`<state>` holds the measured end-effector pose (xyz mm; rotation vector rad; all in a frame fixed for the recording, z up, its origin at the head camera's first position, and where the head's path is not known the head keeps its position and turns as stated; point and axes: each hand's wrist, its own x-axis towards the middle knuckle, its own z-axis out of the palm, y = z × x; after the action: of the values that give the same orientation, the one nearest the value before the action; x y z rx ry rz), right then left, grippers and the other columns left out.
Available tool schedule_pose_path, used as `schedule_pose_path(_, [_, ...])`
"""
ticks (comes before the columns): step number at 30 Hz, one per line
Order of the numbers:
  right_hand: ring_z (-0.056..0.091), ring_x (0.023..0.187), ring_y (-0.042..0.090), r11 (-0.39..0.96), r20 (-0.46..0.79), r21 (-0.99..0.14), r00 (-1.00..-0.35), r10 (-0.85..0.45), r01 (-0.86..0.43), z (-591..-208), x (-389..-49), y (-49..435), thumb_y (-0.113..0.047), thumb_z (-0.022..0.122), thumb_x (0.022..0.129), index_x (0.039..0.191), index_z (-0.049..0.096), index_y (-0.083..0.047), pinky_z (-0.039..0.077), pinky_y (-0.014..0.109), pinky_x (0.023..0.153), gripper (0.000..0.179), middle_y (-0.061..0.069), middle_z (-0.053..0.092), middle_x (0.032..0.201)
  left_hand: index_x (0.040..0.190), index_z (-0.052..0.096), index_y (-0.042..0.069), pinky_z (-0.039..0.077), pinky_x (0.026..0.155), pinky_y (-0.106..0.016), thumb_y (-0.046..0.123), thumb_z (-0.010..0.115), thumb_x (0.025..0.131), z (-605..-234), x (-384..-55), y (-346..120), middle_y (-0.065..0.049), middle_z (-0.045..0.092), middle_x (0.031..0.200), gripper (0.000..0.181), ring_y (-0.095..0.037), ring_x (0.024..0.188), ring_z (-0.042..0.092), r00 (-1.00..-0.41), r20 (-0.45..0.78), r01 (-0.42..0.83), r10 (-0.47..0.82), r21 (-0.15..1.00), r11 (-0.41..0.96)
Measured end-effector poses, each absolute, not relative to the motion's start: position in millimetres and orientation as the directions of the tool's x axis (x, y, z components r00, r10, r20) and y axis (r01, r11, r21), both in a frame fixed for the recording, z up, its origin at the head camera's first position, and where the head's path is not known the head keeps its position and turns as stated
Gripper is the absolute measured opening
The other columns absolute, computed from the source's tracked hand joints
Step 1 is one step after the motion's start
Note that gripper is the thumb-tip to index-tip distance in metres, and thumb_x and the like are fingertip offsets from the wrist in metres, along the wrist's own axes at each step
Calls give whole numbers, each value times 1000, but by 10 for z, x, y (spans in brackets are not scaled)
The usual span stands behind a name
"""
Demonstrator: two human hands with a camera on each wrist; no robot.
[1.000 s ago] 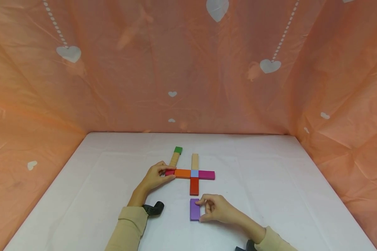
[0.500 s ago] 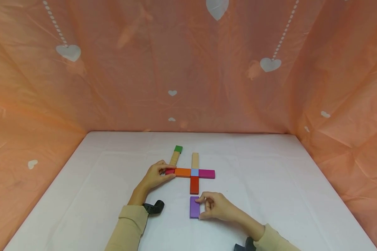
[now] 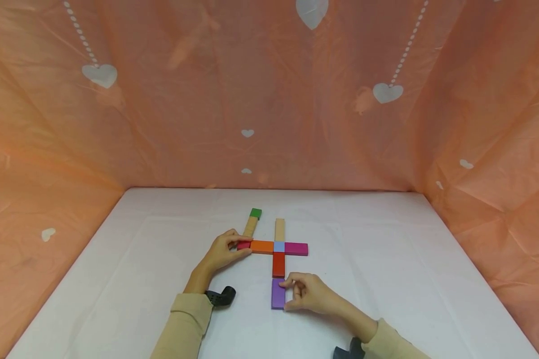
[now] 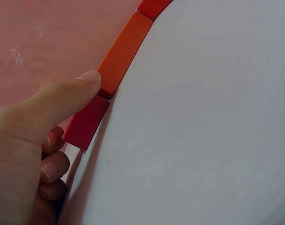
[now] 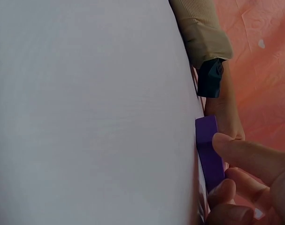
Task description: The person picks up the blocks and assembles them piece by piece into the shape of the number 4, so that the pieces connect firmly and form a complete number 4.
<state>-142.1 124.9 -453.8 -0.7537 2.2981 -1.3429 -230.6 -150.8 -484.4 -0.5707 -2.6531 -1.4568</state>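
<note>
Flat coloured blocks lie end to end on the white table. My right hand (image 3: pixel 312 295) pinches a purple block (image 3: pixel 277 294) between thumb and a finger along its right side. Its far end meets, or nearly meets, the red block (image 3: pixel 278 265). At the left end of the row my left hand (image 3: pixel 222 253) holds a crimson block (image 4: pixel 87 124), its thumb tip reaching the joint with the orange block (image 3: pixel 262 247). A light blue square (image 3: pixel 279 247) joins the orange, red, magenta (image 3: pixel 296 249) and one natural wood block (image 3: pixel 280 229).
Behind the left hand a slanting wood-coloured strip (image 3: pixel 250 226) ends in a green block (image 3: pixel 256 213). White tabletop (image 3: pixel 377 259) surrounds the blocks. An orange curtain (image 3: pixel 269 99) with white hearts rises at the back and sides. Black wrist devices (image 3: pixel 222 296) sit on both wrists.
My right hand has slid the purple block away from me, narrowing the gap to the red block until almost none shows. The left hand has stayed where it was.
</note>
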Motion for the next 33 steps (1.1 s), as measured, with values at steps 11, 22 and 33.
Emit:
schedule_pose_path(11, [43, 55, -5, 391, -29, -877, -783, -622, -279, -4579, -1450, 1240, -10, 78, 77, 107, 64, 2, 40, 14, 61, 35, 21, 58, 63, 104, 75, 7, 30, 63, -18, 15, 79, 78, -4882, -2327, -1528, -1, 44, 74, 28, -5, 70, 37, -928, 235, 353, 288, 800, 486])
schedule_pose_path(22, [43, 56, -4, 392, -32, -879, -788, -615, -270, -4569, -1453, 1258, -10, 78, 78, 109, 63, 2, 41, 15, 62, 36, 20, 58, 64, 104, 75, 7, 31, 64, -18, 15, 80, 77, -4861, -2325, -1509, -2, 46, 75, 29, -6, 71, 38, -931, 224, 342, 287, 809, 478])
schedule_pose_path(33, [43, 55, -5, 398, -36, -876, -787, -616, -271, -4562, -1453, 1258, -10, 77, 78, 109, 63, 1, 41, 15, 63, 36, 20, 58, 64, 104, 75, 7, 31, 64, -18, 14, 80, 77, -4854, -2320, -1509, -3, 48, 76, 29, -5, 71, 38, -933, 217, 334, 287, 821, 462])
